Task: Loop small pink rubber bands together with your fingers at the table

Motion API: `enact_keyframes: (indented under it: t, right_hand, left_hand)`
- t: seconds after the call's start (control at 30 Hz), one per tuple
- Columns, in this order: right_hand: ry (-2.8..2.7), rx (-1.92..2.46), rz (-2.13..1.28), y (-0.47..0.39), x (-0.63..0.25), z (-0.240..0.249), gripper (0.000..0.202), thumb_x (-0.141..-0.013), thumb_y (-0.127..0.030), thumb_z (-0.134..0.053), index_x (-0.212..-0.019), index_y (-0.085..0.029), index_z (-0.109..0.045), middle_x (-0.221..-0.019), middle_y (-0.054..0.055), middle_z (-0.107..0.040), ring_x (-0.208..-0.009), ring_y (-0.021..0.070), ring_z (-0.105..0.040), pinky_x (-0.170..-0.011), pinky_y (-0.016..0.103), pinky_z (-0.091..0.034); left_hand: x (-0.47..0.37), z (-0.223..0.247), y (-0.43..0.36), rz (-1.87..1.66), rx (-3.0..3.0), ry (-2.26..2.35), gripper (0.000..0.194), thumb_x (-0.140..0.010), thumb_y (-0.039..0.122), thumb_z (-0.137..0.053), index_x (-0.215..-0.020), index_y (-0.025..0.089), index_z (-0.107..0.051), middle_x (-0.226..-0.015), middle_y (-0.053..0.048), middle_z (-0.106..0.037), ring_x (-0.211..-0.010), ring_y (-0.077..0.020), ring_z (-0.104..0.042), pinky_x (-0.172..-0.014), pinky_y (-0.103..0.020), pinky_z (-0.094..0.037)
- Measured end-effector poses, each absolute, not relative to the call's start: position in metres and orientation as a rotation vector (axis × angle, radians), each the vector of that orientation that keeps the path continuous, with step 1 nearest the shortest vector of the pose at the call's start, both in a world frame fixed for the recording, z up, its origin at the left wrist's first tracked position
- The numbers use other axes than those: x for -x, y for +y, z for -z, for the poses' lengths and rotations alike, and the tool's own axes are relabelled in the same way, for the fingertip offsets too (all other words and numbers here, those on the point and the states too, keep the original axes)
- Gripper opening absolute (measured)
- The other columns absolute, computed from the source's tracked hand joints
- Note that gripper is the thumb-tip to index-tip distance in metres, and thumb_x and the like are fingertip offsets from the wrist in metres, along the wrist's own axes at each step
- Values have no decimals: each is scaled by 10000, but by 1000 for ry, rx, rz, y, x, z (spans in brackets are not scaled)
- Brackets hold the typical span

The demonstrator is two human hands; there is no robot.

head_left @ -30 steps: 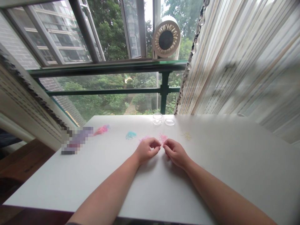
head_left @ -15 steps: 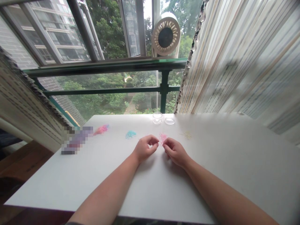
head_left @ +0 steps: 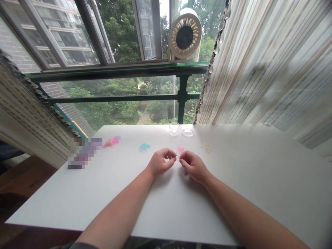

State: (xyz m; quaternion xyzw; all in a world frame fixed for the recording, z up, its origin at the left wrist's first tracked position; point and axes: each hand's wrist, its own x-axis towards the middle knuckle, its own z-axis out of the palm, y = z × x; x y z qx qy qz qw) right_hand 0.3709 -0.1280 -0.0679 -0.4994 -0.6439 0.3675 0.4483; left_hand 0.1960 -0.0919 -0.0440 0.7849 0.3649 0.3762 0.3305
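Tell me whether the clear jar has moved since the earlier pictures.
No; the clear jar keeps its place by the far edge of the table.

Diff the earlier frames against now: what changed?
Left hand has shifted slightly left and away from the person; lilac strands visible beyond it in the first frame are now largely hidden. Any grasp or release is too small to tell. Right hand roughly in place. Pink pile, teal pile and clear container unchanged.
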Motion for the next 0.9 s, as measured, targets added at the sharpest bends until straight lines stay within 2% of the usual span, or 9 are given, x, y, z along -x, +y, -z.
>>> enact_keyframes:
  t: [0.2,0.37,0.9]
  right_hand:
    - [-1579,1241,-893,-129,-371,66,95,-787,-293,-532,-815,-203,-522,-616,-37,-509,-506,102,-469,-483,230,-387]
    - [-1618,1268,-849,-128,-372,65,82,-780,-272,-529,-751,-195,-535,-615,-29,-530,-519,104,-473,-499,231,-389]
    - [-1636,1295,-800,-127,-374,67,76,-732,-261,-564,-761,-195,-541,-578,-40,-518,-485,96,-444,-483,228,-352]
  left_hand:
    - [-198,41,-95,-980,-2071,954,99,-736,238,-595,-790,168,-640,-766,-28,-673,-682,-116,-583,-663,-236,-466]
    - [-198,40,-94,-974,-2072,966,102,-739,238,-595,-794,166,-641,-775,-30,-676,-684,-115,-582,-669,-236,-466]
    - [-198,44,-93,-1000,-2028,953,116,-754,247,-600,-819,159,-637,-774,-33,-668,-694,-113,-582,-679,-237,-468]
